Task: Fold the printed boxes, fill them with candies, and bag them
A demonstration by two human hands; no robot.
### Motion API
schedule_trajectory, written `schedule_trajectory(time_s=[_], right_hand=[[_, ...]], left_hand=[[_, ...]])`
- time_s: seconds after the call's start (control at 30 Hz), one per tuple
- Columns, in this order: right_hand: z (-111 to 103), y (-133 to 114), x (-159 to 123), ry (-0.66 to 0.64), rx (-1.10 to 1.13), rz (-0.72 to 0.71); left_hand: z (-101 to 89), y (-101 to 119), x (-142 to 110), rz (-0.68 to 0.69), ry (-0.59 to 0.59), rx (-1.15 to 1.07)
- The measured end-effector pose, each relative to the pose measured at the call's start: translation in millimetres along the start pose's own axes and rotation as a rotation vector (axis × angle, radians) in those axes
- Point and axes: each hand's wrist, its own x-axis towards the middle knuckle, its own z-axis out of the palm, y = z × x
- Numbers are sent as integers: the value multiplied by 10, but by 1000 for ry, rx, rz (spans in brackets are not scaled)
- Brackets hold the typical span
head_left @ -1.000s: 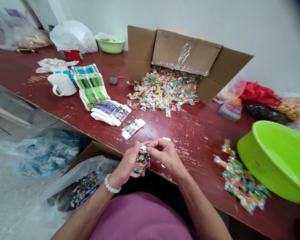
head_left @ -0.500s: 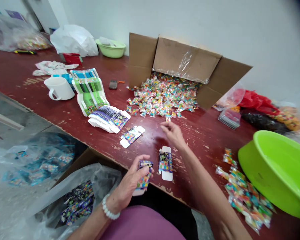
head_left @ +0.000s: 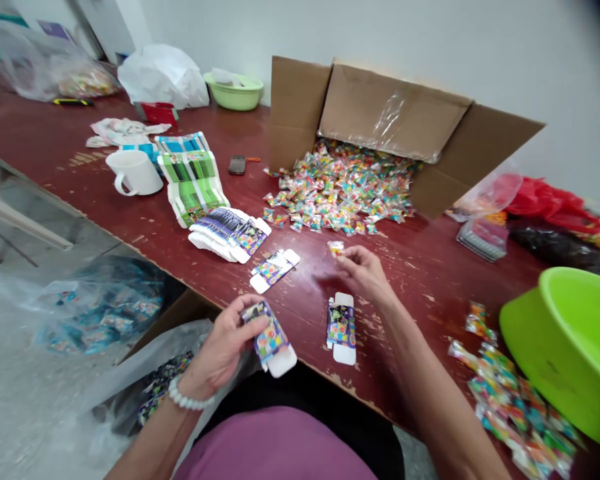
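Observation:
My left hand is closed round a small purple candy box, whose white end flap hangs open toward me. Between the thumb and fingers of my right hand is a small wrapped candy, held just above the table. Two more purple boxes with white flaps lie on the red table: one box below my right hand, another box farther left. Beside that one is a fanned stack of flat purple boxes. A heap of wrapped candies spills from a cardboard carton.
At right stand a green basin and a pile of candy packets. To the left are green flat boxes and a white mug. Below the table's edge, a plastic bag holds purple boxes.
My right hand has picked up a wrapped candy from the front of the heap and drawn it slightly back. My left hand has moved left and turned the box so its open flap points toward me.

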Motion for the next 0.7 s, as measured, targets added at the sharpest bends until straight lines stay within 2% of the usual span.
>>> schedule_trajectory(time_s=[0.07, 0.17, 0.23, 0.3, 0.37, 0.43, 0.53, 0.63, 0.7], right_hand=[[38, -86, -474, -285, 253, -115], [111, -182, -1069, -467, 322, -127], [152, -200, -1273, -443, 237, -132], [174, -192, -1328, -357, 142, -151], [169, -179, -1304, -316, 95, -164], [148, -179, -1268, -350, 104, -173], [121, -203, -1241, -395, 158, -177], [120, -244, -1226, -348, 185, -163], [126, -277, -1214, -329, 160, -180]], left_hand=[[29, 50, 65, 53, 72, -59], [74, 34, 124, 116, 152, -103], [95, -4, 124, 114, 163, -135], [108, -33, 91, 97, 140, -153], [109, -45, 31, 78, 77, -134], [100, -47, -37, 42, -22, -76], [80, -54, -117, -51, -239, 56], [83, -78, -145, -143, -467, 163], [110, -104, -144, -153, -540, 177]])
